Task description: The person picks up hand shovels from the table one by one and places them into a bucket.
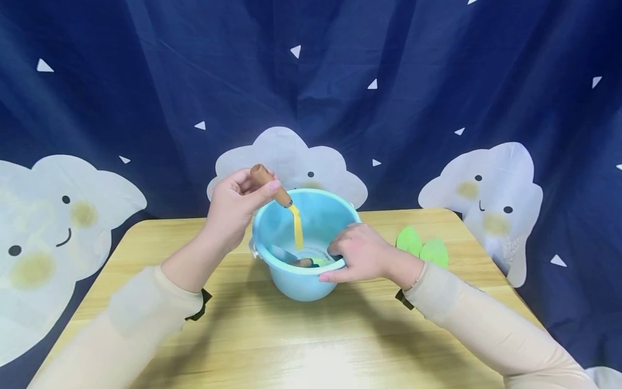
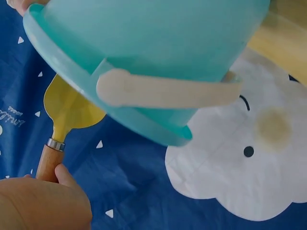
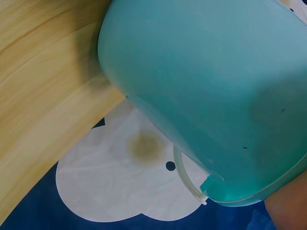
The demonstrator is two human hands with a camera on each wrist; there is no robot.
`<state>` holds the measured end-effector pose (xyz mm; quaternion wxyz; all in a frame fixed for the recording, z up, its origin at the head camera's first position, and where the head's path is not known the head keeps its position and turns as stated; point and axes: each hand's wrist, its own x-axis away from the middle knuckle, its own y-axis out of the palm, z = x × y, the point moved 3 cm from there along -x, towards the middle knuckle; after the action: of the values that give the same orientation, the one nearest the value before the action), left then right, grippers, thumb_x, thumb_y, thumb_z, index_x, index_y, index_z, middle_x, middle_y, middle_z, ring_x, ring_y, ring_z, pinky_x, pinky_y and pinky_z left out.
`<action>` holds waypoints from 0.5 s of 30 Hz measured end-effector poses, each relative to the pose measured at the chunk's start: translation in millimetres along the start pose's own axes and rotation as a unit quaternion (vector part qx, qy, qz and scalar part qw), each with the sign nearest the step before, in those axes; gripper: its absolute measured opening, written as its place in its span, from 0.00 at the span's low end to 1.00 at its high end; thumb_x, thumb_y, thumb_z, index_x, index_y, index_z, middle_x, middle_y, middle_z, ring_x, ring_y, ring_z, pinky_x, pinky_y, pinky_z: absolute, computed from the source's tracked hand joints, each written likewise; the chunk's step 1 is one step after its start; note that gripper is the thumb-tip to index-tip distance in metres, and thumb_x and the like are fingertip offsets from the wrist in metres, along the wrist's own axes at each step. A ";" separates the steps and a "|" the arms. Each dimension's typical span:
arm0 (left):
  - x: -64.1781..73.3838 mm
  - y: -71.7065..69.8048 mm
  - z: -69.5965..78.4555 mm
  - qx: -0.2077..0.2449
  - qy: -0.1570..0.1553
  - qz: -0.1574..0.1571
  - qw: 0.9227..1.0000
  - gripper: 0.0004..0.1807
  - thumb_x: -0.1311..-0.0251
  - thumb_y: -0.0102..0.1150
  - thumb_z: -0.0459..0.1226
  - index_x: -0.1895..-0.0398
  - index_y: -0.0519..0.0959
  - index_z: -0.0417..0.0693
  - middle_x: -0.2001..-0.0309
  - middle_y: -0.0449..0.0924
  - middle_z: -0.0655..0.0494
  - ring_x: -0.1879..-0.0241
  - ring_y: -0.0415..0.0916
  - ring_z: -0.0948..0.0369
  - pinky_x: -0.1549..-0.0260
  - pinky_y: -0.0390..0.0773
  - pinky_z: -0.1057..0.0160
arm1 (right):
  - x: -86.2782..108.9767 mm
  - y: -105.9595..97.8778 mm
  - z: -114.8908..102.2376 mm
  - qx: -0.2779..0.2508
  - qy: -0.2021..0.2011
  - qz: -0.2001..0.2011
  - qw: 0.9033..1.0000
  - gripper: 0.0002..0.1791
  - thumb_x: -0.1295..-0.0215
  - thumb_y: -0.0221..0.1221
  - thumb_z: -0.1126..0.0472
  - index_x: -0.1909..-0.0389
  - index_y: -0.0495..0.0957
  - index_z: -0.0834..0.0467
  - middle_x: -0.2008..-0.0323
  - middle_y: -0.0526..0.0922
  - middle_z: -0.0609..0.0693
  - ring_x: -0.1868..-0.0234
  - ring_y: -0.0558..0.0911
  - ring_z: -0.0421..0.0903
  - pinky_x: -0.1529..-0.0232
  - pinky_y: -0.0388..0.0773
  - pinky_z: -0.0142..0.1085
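A light blue bucket (image 1: pixel 302 289) stands on the table, its white handle (image 2: pixel 168 92) hanging at the side. My left hand (image 1: pixel 232 208) pinches the wooden grip of a small toy trowel (image 1: pixel 298 227). Its yellow blade points down into the bucket's mouth; in the left wrist view the rim hides the blade's tip. With the thumb outside and fingers inside, my right hand (image 1: pixel 362 251) grips the bucket's near right rim. At the bottom of the bucket lies another tool with a wooden handle (image 1: pixel 303 263); its head is mostly hidden.
Two green leaf-shaped pieces (image 1: pixel 434 252) lie on the wooden table (image 1: pixel 233 335) to the right of the bucket. Behind the table's far edge hangs a dark blue curtain (image 1: pixel 335 70) with white clouds and triangles.
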<state>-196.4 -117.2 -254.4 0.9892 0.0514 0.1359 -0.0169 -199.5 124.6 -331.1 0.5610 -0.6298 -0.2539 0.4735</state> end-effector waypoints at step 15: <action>4.0 7.5 -20.4 0.005 -0.027 -0.010 1.000 0.11 0.40 0.69 0.32 0.55 0.82 0.41 0.55 0.84 0.54 0.48 0.79 0.58 0.45 0.76 0.63 | 0.2 -1.2 -0.1 -0.007 -0.002 0.008 1.000 0.38 0.40 0.37 0.17 0.88 0.57 0.46 0.86 0.57 0.38 0.84 0.58 0.38 0.76 0.58 0.35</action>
<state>-197.6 -107.7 -274.3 0.9921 0.0547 0.1093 -0.0290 -199.0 125.1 -330.1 0.5523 -0.6350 -0.2536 0.4769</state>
